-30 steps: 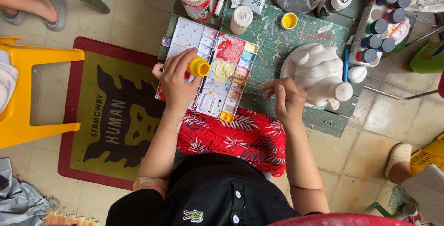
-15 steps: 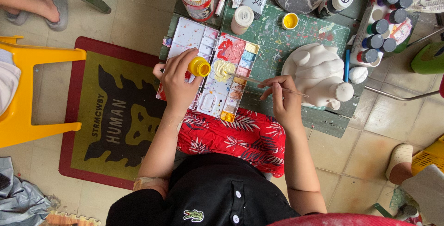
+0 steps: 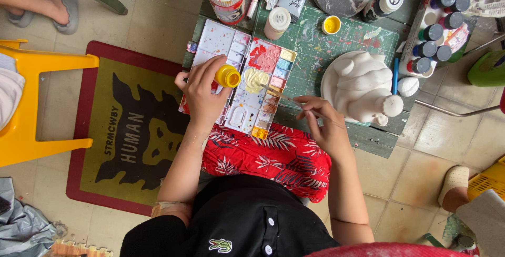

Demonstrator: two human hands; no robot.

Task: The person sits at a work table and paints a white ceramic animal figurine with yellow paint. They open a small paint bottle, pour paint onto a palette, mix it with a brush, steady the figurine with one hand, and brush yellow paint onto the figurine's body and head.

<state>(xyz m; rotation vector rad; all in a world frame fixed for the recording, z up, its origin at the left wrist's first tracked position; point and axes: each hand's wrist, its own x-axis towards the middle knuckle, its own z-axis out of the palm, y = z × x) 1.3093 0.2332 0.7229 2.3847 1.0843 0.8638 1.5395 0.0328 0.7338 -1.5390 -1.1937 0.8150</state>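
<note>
- A home craft corner, set up for painting.
- A low green worktop [image 3: 379, 141] stands on a tiled floor [image 3: 158, 20], with a doormat-like rug [image 3: 126, 131] at its left.
- A paint-stained cutting mat [image 3: 315, 41], a mixing palette [image 3: 252, 86], small paint bottles [image 3: 436, 31] and a white plaster figure [image 3: 363, 86] crowd the worktop.
- A yellow plastic stool [image 3: 31, 104] and slippered feet [image 3: 58, 7] suggest a house.

A white unpainted figurine [image 3: 363, 86] stands on a green cutting mat [image 3: 315, 41], with a row of dark paint bottles [image 3: 434, 31] in a tray just beside it. A yellow plastic chair [image 3: 31, 104] stands on the tiled floor near a red-bordered doormat [image 3: 121, 131]. Another person's sandalled foot [image 3: 47, 4] shows at the top left.
</note>
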